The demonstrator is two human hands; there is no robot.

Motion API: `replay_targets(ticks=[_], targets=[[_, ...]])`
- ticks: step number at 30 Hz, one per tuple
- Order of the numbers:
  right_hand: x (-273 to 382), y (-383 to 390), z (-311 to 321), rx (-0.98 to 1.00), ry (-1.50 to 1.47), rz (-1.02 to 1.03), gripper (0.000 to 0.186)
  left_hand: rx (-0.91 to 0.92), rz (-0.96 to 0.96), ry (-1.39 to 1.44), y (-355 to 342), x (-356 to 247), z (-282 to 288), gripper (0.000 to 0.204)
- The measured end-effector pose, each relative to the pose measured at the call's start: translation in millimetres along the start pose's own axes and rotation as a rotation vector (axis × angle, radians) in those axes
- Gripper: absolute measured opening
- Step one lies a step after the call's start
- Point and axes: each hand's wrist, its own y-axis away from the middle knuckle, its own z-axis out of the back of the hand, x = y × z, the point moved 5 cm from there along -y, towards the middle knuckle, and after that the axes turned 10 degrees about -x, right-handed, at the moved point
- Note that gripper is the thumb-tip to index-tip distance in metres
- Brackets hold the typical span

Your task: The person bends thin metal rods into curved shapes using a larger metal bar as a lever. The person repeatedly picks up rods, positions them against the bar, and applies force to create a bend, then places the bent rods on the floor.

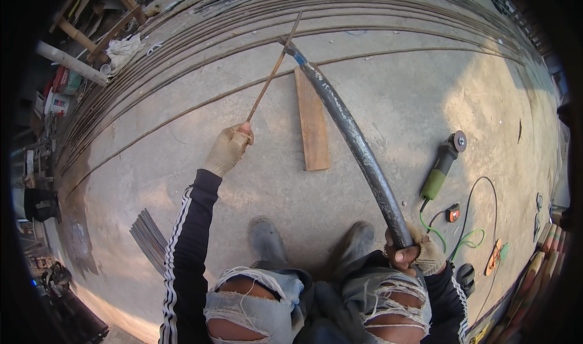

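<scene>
My left hand (229,148), in a beige knit glove with the fingertips bare, is closed around the near end of a thin brown steel rod (267,90). The rod slants up and away over the floor. With my right hand (424,252), also gloved, I grip the near end of a long dark metal pipe handle (359,145), worn and slightly curved, beside my right knee. Its far end has a blue band and a small forked tip, which meets the rod; whether the rod sits inside the fork is too small to tell. A wooden board (313,128) lies below the pipe.
Many long steel bars (182,104) stretch in an arc across the far floor. A green and black angle grinder (442,168), its green cord and an orange-black tape measure (452,213) lie at right. Short cut rods (147,238) are bundled left of my left forearm.
</scene>
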Motion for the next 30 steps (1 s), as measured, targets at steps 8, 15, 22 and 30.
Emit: replay_targets(ticks=[8, 15, 22, 30], targets=[[-5.0, -3.4, 3.5, -0.052, 0.012, -0.016, 0.044, -0.188, -0.243, -0.084, 3.3, -17.8, -13.5, 0.056], [-4.0, -4.5, 7.7, -0.051, -0.015, -0.018, 0.046, -0.182, -0.257, -0.184, -3.9, -19.4, -6.8, 0.049], [-4.2, -7.8, 7.2, -0.046, 0.005, -0.011, 0.046, -0.226, -0.249, -0.307, -3.9, -24.7, -6.0, 0.049], [-3.7, -9.1, 2.5, -0.099, 0.002, -0.025, 0.048, -0.207, -0.195, -0.268, -8.9, -26.1, -19.0, 0.053]])
